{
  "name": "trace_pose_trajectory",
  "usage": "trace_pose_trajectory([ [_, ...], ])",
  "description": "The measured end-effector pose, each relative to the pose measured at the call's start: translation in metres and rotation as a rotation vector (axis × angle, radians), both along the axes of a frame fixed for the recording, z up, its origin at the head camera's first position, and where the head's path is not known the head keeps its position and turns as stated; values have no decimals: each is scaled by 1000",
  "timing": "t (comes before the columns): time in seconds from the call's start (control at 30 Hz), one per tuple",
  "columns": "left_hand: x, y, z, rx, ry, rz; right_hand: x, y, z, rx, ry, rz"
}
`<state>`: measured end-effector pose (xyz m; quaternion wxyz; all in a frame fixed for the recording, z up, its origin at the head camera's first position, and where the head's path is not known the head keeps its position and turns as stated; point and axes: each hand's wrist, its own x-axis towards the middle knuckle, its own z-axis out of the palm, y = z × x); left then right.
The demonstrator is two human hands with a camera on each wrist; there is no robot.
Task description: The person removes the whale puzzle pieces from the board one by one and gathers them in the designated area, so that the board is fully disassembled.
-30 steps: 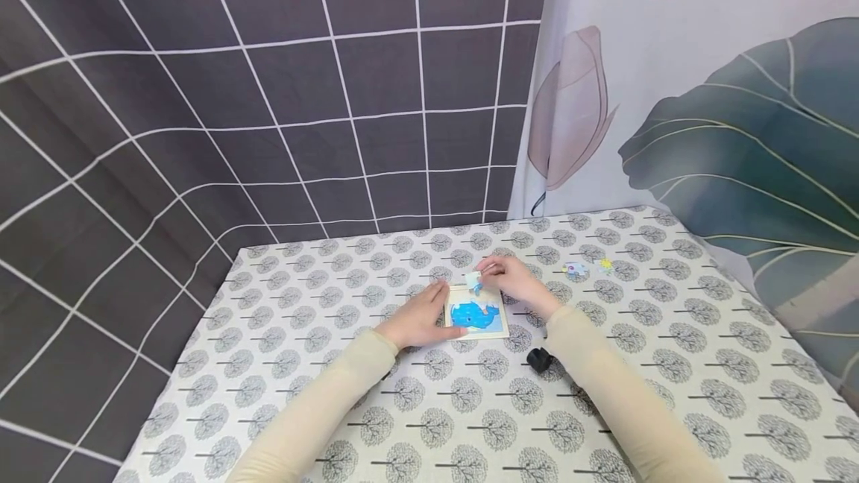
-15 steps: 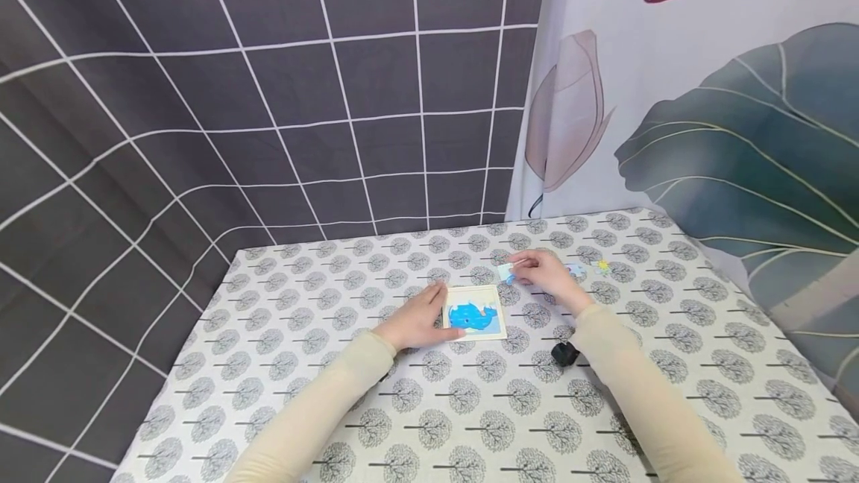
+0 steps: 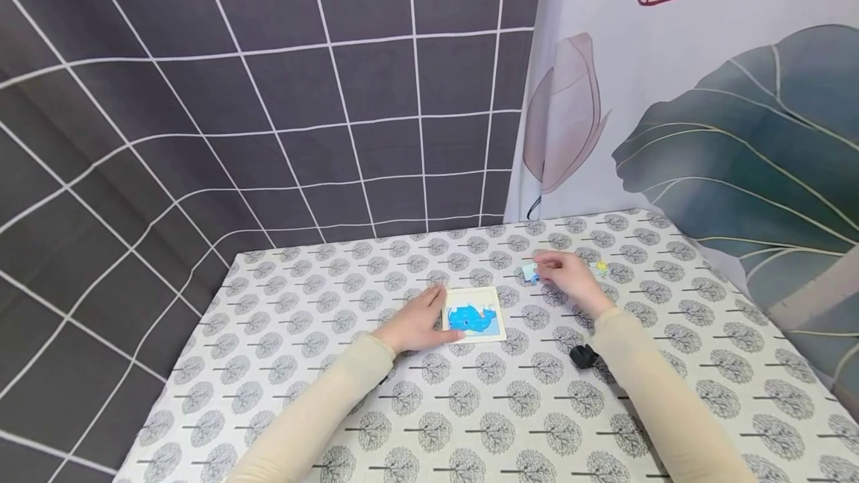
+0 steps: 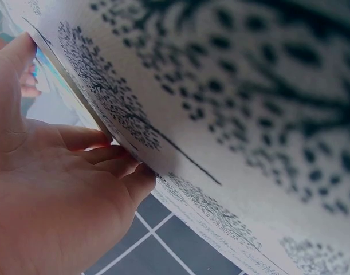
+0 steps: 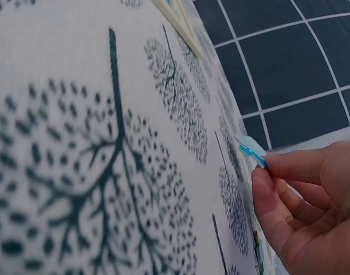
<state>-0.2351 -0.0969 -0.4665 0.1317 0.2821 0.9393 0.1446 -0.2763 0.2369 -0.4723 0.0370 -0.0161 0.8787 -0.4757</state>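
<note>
My left hand [image 3: 417, 323] rests against the left side of a jigsaw puzzle in a pale wooden frame [image 3: 497, 323]. Its thumb touches the near edge, and straight fingers lie along the left edge. The puzzle shows a blue whale [image 3: 472, 317], with pale areas above it. To the right of the frame, my right hand [image 3: 569, 279] pinches a pale puzzle piece [image 3: 530, 272] with blue on it between thumb and fingertips. From the right wrist view, this piece is seen nearly edge-on, close over the cloth.
A piece with a yellow sun [image 3: 600, 267] lies on the cloth just right of my right hand. The tree-print tablecloth [image 3: 322, 408] covers the table. A black wrist camera [image 3: 584, 356] sits at my right wrist. Dark grid-patterned curtain [image 3: 376, 88] hangs behind.
My right hand has moved right, away from the frame, carrying the puzzle piece. It now covers another piece that lay left of the sun piece. My left hand stays against the frame.
</note>
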Motion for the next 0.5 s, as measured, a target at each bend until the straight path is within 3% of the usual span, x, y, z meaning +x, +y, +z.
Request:
trace_pose_trajectory([
  [0.5, 0, 0, 0, -11, -4, 0, 4, 11, -4, 107, 62, -51],
])
